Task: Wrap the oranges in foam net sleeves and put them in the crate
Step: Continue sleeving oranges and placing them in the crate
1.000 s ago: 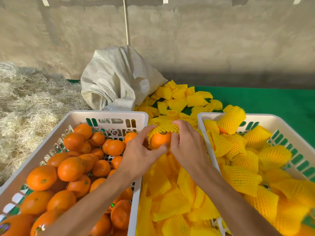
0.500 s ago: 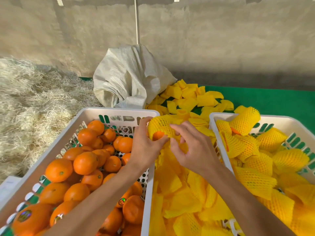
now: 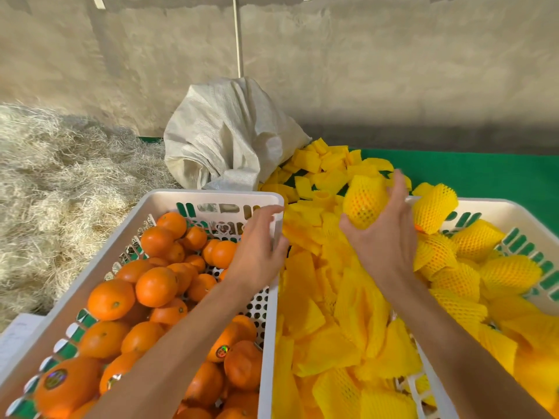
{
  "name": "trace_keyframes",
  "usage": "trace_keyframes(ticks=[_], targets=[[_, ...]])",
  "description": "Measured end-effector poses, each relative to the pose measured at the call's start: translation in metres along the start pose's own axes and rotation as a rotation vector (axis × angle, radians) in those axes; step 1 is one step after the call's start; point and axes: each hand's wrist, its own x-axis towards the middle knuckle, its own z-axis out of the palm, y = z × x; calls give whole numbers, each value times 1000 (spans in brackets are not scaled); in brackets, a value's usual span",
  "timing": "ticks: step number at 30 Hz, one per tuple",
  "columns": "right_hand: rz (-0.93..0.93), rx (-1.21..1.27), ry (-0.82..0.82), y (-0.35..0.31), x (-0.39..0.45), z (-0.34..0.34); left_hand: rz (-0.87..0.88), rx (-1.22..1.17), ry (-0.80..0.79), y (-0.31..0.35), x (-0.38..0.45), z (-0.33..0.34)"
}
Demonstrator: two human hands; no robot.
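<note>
One sleeved orange [image 3: 364, 202] sits clamped in the right hand [image 3: 385, 237] grip; left hand [image 3: 257, 252] slack.

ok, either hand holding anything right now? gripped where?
The right hand holds a sleeved orange, fingers curled round its right side and thumb under its lower left. The left hand holds nothing, open over the crate of bare oranges.

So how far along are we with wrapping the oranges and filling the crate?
Done: many sleeved oranges already lie in the right crate. In hand: the right hand holds a wrapped orange near that crate's rim, not yet set in; the left hand is open over the left crate. Left: that crate holds plenty of bare oranges, and loose foam sleeves lie between the crates.
</note>
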Motion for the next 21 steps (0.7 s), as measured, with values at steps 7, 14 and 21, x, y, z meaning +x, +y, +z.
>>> trace_keyframes(ticks=[7,14,21], targets=[[70,-537,96,52,27,-25,-219,554,-291,-91,-13,-8],[-67,-580,76,46,21,-18,-362,829,-330,-108,-17,5],[-360,-463,-248,19,-8,15,-439,750,-154,-103,-13,-9]])
